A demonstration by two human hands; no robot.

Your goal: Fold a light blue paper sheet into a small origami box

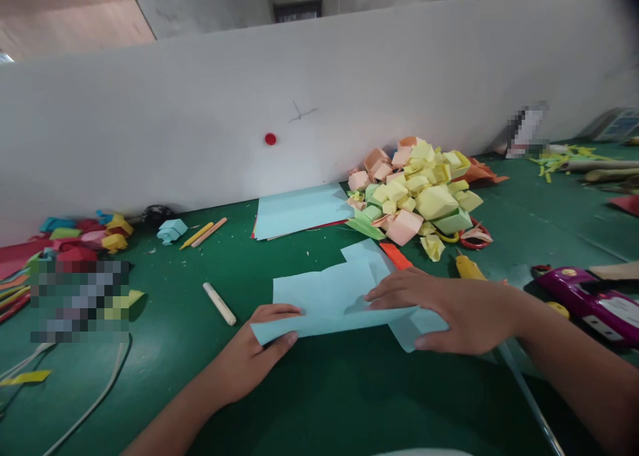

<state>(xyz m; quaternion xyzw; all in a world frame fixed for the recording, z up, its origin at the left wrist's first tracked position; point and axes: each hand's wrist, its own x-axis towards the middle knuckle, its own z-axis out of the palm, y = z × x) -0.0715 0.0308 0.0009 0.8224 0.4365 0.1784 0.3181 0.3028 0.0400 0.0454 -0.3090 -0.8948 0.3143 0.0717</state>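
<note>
On the green table (164, 376), far left, lies one heap of red, blue and yellow folded pieces (84, 233). Next come two thin sticks (204, 233) side by side and one white stick (219, 303). The left hand (249, 363) pinches the left edge of the one light-blue paper (329, 296), which lies flat on the table before the person. The right hand (449, 313) presses on its right part, fingers stretched flat. Behind is one heap of yellow, pink and green folded pieces (414, 190); far right, one purple tool (594, 303).
</note>
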